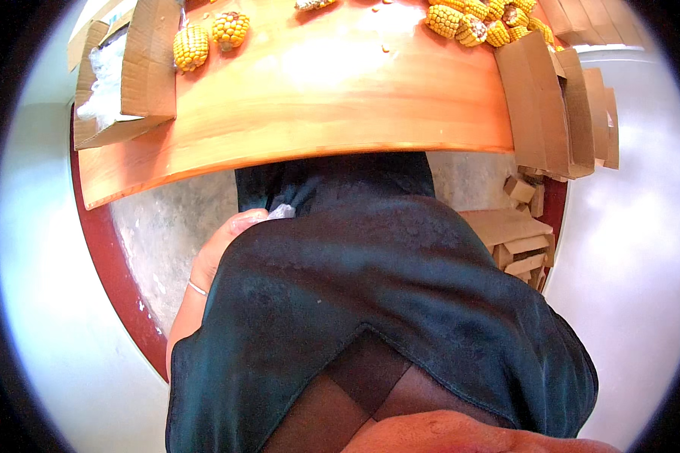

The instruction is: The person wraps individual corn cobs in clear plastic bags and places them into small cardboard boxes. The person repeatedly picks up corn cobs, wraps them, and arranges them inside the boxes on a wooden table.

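My left hand, with a white band at its wrist, is low at my left side, below the table's edge. A crumpled piece of clear plastic pokes out from its fingers, most of which are hidden by my dark clothing. My right hand is out of view. Before me is a wooden table. Two short ears of yellow corn, one ear nearer and another ear just behind it, lie on its left part. A heap of corn ears lies at the far right.
An open cardboard box holding clear plastic stands at the table's left end. Another cardboard box stands at the right end. Below it, cardboard pieces are piled near the floor. Loose kernels and a paler cob lie farther back.
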Motion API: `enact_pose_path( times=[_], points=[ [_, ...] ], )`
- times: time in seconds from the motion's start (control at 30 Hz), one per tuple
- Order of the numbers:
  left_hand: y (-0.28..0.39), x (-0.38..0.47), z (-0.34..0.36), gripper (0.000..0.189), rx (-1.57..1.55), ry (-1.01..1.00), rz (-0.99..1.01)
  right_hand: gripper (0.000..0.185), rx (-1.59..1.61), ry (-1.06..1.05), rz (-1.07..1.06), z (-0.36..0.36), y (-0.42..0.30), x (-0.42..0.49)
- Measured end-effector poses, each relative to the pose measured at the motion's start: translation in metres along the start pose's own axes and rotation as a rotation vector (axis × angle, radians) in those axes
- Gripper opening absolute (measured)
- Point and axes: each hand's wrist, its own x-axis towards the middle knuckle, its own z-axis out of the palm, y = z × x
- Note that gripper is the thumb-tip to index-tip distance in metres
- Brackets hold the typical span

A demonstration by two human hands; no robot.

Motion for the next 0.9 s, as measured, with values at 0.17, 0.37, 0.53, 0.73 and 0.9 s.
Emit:
enact_pose_path(
  times=[0.17, 0.37, 0.53, 0.73, 0.9],
  points=[
    [-0.015, -0.006, -0.006, 0.01, -0.044, 0.046, 0.042, 0.018, -0.002, -0.011, -0.004, -0.001, -0.001, 0.004],
    [-0.008, 0.005, -0.023, 0.006, 0.132, 0.046, 0.167, 0.019, -0.031, -0.026, -0.012, -0.002, 0.0, 0.012],
    [0.017, 0.029, -0.005, 0.009, 0.274, 0.016, 0.203, 0.019, -0.028, -0.025, -0.002, 0.004, 0.0, 0.009],
    [0.016, 0.043, -0.008, 0.019, 0.263, -0.065, 0.286, 0.02, -0.047, -0.032, -0.012, 0.001, 0.001, 0.008],
    [0.033, 0.039, 0.006, 0.024, 0.296, -0.009, 0.416, 0.02, -0.061, -0.036, -0.018, 0.002, 0.002, 0.013]
  ],
)
